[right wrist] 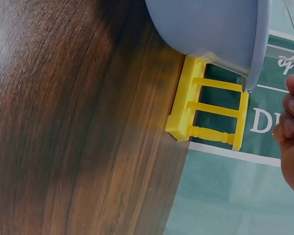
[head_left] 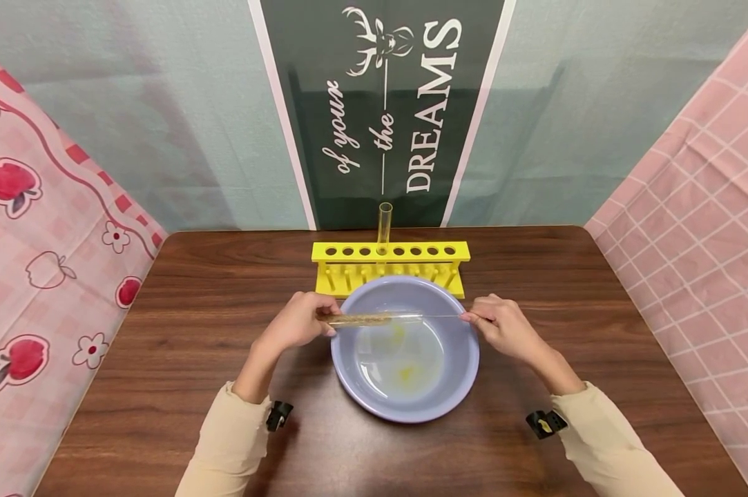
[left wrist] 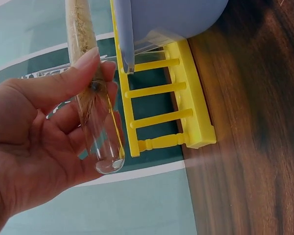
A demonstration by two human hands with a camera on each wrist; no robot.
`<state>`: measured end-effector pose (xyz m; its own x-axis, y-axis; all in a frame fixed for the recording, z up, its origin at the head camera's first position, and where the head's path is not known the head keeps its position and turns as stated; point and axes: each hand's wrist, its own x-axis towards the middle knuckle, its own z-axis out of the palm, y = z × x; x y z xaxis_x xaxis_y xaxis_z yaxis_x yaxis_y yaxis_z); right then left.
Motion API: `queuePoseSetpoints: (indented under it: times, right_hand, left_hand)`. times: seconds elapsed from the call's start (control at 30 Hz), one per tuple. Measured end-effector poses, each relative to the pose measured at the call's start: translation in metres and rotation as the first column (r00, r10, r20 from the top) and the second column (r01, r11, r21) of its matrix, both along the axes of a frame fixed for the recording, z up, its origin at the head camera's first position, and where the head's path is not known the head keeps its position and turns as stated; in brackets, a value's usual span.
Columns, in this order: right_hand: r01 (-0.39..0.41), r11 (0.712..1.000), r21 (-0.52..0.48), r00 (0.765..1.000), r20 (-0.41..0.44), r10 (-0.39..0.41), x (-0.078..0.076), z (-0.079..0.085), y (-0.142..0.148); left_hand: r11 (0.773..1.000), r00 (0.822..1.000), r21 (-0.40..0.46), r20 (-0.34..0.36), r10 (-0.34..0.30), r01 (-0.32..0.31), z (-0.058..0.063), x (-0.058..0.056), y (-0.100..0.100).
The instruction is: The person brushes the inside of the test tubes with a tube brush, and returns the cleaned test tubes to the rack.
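A glass test tube [left wrist: 105,161] lies roughly level over a lavender basin [head_left: 463,366], its rounded end to the left. My left hand [head_left: 301,321] grips that end between thumb and fingers. Inside the tube sits a bristle brush [left wrist: 83,29], its tan bristles spreading toward the bottom. From the tube's right end runs the brush's thin wire handle [head_left: 442,316], which my right hand [head_left: 500,322] pinches beyond the basin's right rim. In the right wrist view, the fingers [right wrist: 291,105] show at the right edge with the wire above them.
Behind the basin stands a yellow test tube rack [head_left: 423,258], with another clear test tube [head_left: 384,221] upright in it. Cloudy water [head_left: 380,352] with yellowish patches lies in the basin. All this is on a dark wooden table [head_left: 224,297] before a printed curtain [head_left: 212,124].
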<state>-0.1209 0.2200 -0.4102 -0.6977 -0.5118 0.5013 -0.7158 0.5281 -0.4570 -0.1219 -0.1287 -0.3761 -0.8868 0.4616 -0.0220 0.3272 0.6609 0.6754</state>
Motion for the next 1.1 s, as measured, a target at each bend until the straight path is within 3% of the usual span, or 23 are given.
queuePoseSetpoints:
  times: [0.1,0.17,0.3,0.43,0.57,0.7,0.9,0.97,1.0,1.03,1.07,1.1]
  right_hand:
    - [0.011,1.0,-0.005,0.981,0.195,-0.009,0.002,0.005,0.001]
    - [0.033,0.999,-0.01,0.932,0.36,-0.027,0.003,0.01,0.002]
    - [0.08,0.997,-0.003,0.787,0.614,-0.061,0.001,0.02,0.004]
    - [0.116,0.991,-0.062,0.621,0.783,-0.024,-0.003,0.027,0.006]
    - [0.161,0.978,-0.132,0.469,0.882,0.042,-0.006,0.028,0.01]
    - [0.173,0.969,-0.177,0.382,0.919,0.099,-0.008,0.026,0.014]
    - [0.194,0.933,-0.303,0.221,0.94,0.259,-0.01,0.024,0.018]
    - [0.192,0.923,-0.332,0.188,0.936,0.298,-0.01,0.024,0.019]
    - [0.187,0.924,-0.334,0.19,0.935,0.3,-0.011,0.024,0.02]
    - [0.178,0.931,-0.32,0.207,0.937,0.282,-0.011,0.025,0.02]
    - [0.16,0.941,-0.3,0.239,0.936,0.258,-0.011,0.025,0.02]
    - [0.138,0.953,-0.269,0.287,0.932,0.221,-0.01,0.025,0.02]
  left_hand:
    - [1.0,1.0,-0.003,0.014,-0.001,0.001,-0.001,0.0,0.0]
    - [1.0,1.0,-0.005,0.008,-0.003,0.003,-0.001,0.0,0.0]
    - [1.0,1.0,-0.005,-0.015,-0.002,0.002,-0.002,0.0,0.0]
    - [1.0,0.999,-0.013,-0.038,0.002,-0.003,-0.002,0.0,0.001]
    - [0.999,0.998,-0.033,-0.066,0.001,-0.003,-0.001,0.001,0.002]
    - [0.999,0.996,-0.046,-0.086,0.0,-0.004,-0.002,0.002,0.001]
    - [0.998,0.995,-0.055,-0.096,0.017,-0.022,-0.005,0.004,-0.002]
    - [0.998,0.995,-0.053,-0.098,0.022,-0.028,-0.006,0.005,-0.003]
    - [0.998,0.995,-0.054,-0.1,0.024,-0.029,-0.006,0.005,-0.003]
    - [0.998,0.995,-0.054,-0.098,0.025,-0.03,-0.006,0.005,-0.003]
    - [0.998,0.995,-0.055,-0.095,0.027,-0.032,-0.006,0.005,-0.003]
    - [0.998,0.995,-0.057,-0.095,0.027,-0.033,-0.006,0.005,-0.003]
